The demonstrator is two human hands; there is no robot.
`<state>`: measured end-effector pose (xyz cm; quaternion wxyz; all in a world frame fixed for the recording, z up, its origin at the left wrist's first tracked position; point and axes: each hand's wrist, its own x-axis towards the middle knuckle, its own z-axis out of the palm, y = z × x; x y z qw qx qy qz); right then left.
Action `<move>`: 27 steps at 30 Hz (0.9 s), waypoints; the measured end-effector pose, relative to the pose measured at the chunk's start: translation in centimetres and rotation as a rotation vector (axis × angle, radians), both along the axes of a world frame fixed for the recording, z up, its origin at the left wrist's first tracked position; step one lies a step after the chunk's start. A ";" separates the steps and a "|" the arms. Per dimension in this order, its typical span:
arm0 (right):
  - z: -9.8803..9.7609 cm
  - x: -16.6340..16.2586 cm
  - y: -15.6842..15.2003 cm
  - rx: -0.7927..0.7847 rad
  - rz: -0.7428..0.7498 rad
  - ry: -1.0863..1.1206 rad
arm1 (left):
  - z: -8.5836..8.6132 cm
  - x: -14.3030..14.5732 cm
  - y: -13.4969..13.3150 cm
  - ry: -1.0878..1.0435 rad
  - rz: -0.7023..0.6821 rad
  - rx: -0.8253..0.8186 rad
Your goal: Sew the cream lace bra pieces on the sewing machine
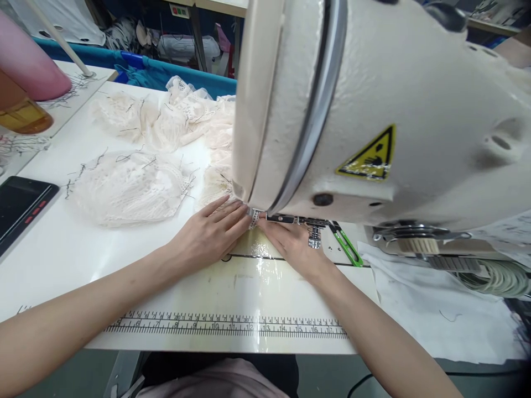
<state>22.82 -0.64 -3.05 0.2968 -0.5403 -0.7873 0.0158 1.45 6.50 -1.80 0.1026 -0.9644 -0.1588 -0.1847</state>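
Observation:
Under the head of a sewing machine (282, 110), a narrow strip of white lace (254, 219) shows between my two hands. My left hand (211, 232) lies flat from the left, fingers stretched out, with its fingertips over the lace beside the presser area. From the right, my right hand (296, 246) reaches under the machine head, its fingers drawn together at the lace; its fingertips are partly hidden. A cream lace piece (218, 171) spreads behind my left fingers. The needle is hidden by the machine head.
A lace cup-shaped piece (128, 188) with dark thread ends lies left, with more lace (166, 119) behind it. A phone-like black device (25, 207) sits at the left edge. Green-handled thread snips (347, 246) lie right of my right hand. A printed ruler (232, 326) runs along the front.

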 end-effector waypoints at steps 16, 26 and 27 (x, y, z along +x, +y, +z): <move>0.1 -0.2 -0.1 -0.121 -0.181 0.074 | 0.2 0.0 0.2 0.044 -0.010 0.027; -0.3 -0.1 0.1 -0.044 -0.255 -0.081 | 0.0 0.1 0.4 0.000 -0.007 0.028; -0.1 0.0 0.0 -0.032 -0.242 -0.111 | -0.1 0.1 0.3 -0.005 -0.012 0.053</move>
